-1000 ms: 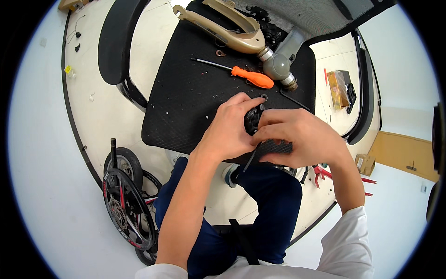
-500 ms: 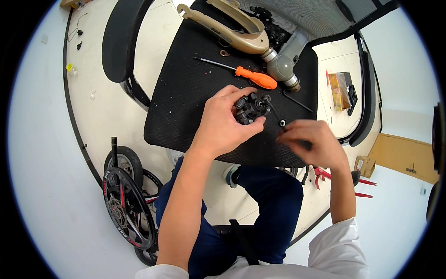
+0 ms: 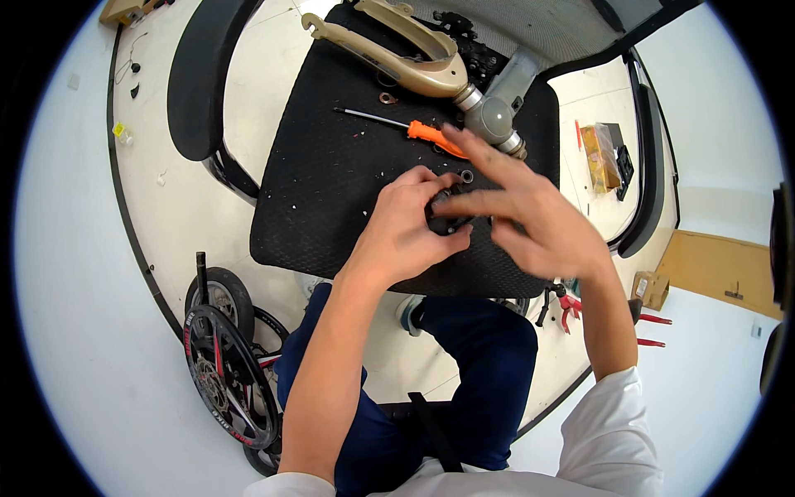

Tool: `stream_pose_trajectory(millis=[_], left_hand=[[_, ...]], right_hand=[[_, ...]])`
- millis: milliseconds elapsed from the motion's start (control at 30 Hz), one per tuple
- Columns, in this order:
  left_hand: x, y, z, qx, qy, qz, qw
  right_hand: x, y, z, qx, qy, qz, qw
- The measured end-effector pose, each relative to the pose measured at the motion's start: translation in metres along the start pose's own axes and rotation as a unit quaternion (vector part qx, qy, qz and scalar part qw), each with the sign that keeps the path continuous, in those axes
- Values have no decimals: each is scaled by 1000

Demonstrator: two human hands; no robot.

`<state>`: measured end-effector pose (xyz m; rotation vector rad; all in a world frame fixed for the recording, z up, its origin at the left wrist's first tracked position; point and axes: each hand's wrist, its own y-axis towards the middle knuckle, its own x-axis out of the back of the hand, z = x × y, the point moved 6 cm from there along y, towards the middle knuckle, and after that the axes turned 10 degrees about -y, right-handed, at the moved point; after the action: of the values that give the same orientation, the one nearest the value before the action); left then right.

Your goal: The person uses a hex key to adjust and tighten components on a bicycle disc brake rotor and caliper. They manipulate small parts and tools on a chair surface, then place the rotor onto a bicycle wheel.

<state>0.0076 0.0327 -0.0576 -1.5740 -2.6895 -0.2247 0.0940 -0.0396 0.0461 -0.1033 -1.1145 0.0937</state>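
Note:
My left hand (image 3: 403,217) is wrapped round a black bicycle brake caliper (image 3: 443,217), holding it above the chair seat. My right hand (image 3: 538,211) is over the caliper with its fingers stretched out and spread, one fingertip reaching across the caliper's top. Those fingers hide most of the caliper. A small round metal end (image 3: 467,176) shows just beyond it, between the two hands. Behind the right hand's fingers lies an orange-handled screwdriver (image 3: 426,132), its handle partly covered.
A black chair seat (image 3: 306,207) bears a beige bicycle fork (image 3: 414,73), a grey joint piece (image 3: 489,120) and a small copper-coloured ring (image 3: 387,98). Armrests (image 3: 196,83) rise at both sides. Bicycle wheels (image 3: 228,373) stand at lower left; a red frame part (image 3: 570,306) lies at right.
My right hand has moved up and left from beside the seat's front edge to over the caliper, its fingers now spread. The dark rod beside the caliper no longer shows. The view has shifted slightly.

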Motion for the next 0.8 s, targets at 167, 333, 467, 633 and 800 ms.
stream_pose_trajectory(millis=[167,333,467,633,800], left_hand=[[9,5,-4,43,-54,-21,997],[1,1,-8,51,-78,1,996],[3,3,-15,51,0,20,998],[6,2,-8,0,-55,0,998],[1,1,0,39,-21,-16,999]], right_hand=[[-4,-40,-16,-78,-83,17,993],[8,-33,-45,-139,-72,-43,987],[3,-19,-20,-65,33,-29,997],[-3,-37,-29,-98,1,-14,995],[-6,-34,-30,-126,45,-99,986]])
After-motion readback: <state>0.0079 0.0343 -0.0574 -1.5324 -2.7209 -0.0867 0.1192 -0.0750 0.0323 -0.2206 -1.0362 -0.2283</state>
